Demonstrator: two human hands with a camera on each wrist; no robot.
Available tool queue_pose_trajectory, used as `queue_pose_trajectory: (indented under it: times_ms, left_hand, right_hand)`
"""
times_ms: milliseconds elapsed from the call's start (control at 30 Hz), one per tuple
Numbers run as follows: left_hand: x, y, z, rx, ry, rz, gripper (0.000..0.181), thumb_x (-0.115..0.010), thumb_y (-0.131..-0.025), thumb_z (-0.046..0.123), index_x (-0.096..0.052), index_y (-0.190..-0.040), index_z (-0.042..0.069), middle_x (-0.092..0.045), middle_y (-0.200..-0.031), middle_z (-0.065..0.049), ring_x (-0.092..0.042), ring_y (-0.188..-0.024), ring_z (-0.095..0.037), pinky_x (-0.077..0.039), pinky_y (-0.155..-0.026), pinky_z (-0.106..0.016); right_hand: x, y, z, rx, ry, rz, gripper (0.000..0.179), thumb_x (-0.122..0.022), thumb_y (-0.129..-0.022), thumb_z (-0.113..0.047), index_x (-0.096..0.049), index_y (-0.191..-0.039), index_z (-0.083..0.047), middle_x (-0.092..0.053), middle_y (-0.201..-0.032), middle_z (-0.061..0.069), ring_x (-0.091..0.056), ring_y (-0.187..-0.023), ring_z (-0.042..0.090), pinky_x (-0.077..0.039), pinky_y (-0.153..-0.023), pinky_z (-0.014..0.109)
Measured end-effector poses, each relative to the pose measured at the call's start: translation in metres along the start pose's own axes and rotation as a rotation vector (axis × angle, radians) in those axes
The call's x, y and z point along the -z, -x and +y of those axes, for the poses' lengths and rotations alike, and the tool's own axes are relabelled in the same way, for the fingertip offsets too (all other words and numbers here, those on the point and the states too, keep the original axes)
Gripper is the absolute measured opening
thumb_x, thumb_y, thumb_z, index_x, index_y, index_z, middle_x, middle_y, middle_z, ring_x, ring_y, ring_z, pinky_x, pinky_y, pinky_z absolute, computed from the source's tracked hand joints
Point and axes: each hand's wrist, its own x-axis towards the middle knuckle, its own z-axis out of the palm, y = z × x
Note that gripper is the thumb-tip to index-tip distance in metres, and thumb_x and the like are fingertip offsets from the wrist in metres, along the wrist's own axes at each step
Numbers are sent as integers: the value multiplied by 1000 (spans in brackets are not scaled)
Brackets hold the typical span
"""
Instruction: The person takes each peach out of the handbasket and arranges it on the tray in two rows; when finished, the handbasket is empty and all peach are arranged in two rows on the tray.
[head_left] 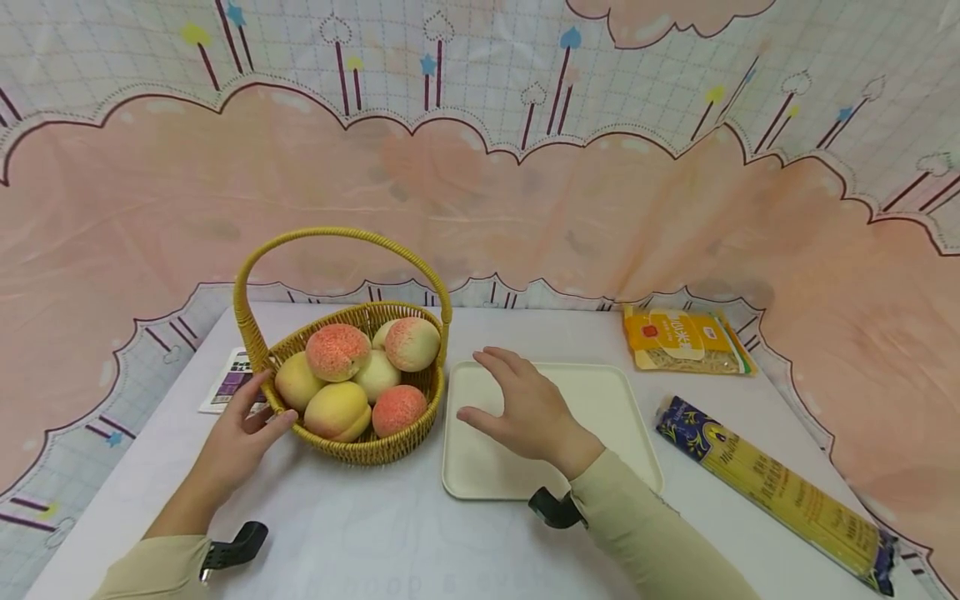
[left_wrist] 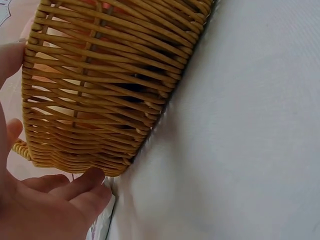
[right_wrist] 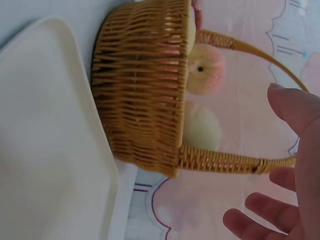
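A pink-and-white printed cloth (head_left: 450,208) is hung behind a table covered in white (head_left: 360,533), on which a yellow wicker basket (head_left: 367,452) of peach-like fruit (head_left: 337,352) is set upright, just to the left of a cream tray (head_left: 467,477). The two hands are held well apart: the left hand (head_left: 238,437) is laid against the basket's near left side, its fingers and thumb spread along the rim and outer wall, while the right hand (head_left: 536,417) is poised above the tray, fingers spread, nothing grasped. For good handling, the basket is best steadied low on its wall by the left hand, without tipping; any fruit should be lifted singly by the right hand, the topmost first, with light pressure and the fingers kept clear of the handle (head_left: 341,233), lest neighbouring pieces roll. The basket's mouth is faced upward. Its long axis appears to be laid from left to right, the right end turned slightly away, though foreshortening makes this uncertain; the handle is arched roughly along the same line.
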Motion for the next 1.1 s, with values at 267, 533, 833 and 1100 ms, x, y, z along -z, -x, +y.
queue_pose_trajectory:
  times_ms: [267,533,833,1100]
  left_hand:
    - [-2,2,2,13,36,-25,84,-59,-103,26,-1,-160,6,-5,-161,-33,-31,-133,-62,-38,-103,-57]
    - [-6,-1,-2,43,90,-32,85,-58,-103,28,1,-160,7,3,-162,-31,-22,-136,-64,-28,-105,-72]
    - [-9,-2,-4,42,99,-22,84,-58,-103,27,0,-160,7,3,-163,-28,-21,-137,-63,-28,-105,-72]
    - [-11,1,-1,33,123,-14,82,-57,-103,24,-1,-160,6,5,-163,-28,-23,-136,-63,-27,-106,-71]
  right_hand:
    - [-7,-17,-13,55,-38,-32,73,-73,-89,-45,-49,-145,-4,-46,-149,15,-45,-136,32,-46,-102,53]
    - [-15,-37,-26,83,-50,-99,77,-70,-91,-48,-45,-148,-3,-45,-150,14,-42,-138,30,-43,-107,48]
    - [-22,-51,-37,71,-50,-150,75,-69,-92,-48,-43,-150,-8,-42,-153,12,-40,-140,29,-41,-109,45]
    - [-29,-69,-45,98,-59,-168,76,-70,-90,-48,-43,-151,-9,-41,-154,6,-40,-140,24,-41,-109,40]
